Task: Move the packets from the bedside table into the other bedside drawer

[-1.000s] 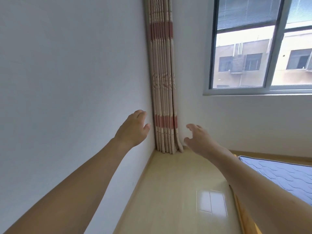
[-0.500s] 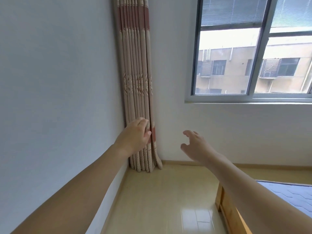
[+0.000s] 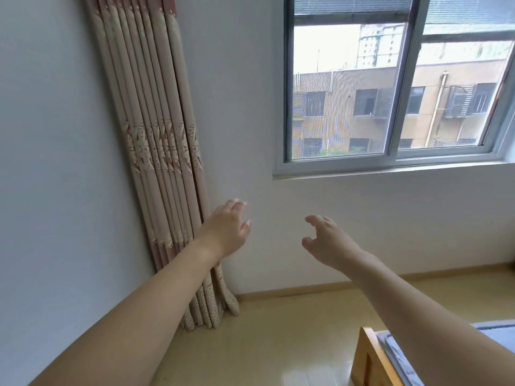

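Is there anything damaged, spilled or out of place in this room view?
Nothing stands out. The curtain hangs gathered in the corner, the window looks intact, and the left hand and right hand hold nothing. No packets or bedside table are in view.

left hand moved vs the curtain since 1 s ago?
Yes. The left hand was left of the curtain and now lies past its right edge, though the head camera turned too.
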A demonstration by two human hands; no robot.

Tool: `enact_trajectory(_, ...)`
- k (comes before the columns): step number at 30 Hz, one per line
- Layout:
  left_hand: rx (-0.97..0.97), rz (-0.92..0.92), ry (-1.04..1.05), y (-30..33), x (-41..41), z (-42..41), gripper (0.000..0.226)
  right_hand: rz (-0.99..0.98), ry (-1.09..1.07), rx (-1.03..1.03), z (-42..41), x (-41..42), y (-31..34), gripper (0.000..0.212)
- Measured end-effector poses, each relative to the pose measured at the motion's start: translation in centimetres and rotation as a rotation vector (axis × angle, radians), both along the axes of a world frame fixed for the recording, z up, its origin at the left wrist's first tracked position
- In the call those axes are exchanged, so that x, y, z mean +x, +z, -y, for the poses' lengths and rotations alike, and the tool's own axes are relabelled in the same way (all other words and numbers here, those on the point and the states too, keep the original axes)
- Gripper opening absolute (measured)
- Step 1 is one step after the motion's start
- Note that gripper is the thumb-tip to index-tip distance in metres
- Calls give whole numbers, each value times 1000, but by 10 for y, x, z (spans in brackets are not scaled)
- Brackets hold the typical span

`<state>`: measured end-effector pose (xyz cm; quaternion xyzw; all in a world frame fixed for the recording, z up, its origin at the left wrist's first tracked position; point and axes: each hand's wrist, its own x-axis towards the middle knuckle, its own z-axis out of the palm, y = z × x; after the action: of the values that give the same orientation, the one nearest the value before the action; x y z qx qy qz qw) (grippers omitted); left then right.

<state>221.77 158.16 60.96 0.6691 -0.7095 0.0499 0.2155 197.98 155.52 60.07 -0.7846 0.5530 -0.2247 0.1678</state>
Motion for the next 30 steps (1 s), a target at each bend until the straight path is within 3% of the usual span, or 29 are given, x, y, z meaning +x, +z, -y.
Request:
enact_trajectory(10, -76, 2, -115, 34, -12, 289, 53, 72, -132, -22, 264, -18, 11, 57)
enact_trajectory(19, -10, -5, -299, 0, -62, 528, 54, 45, -255, 71, 477, -58, -21, 58)
enact_trajectory(25, -4, 4, -455, 6, -125, 705, 54, 35, -434, 79, 622, -117, -21, 59)
enact_trajectory(30, -19, -38, -621, 15, -224, 831, 50, 49, -610, 67, 703, -194, -12, 56)
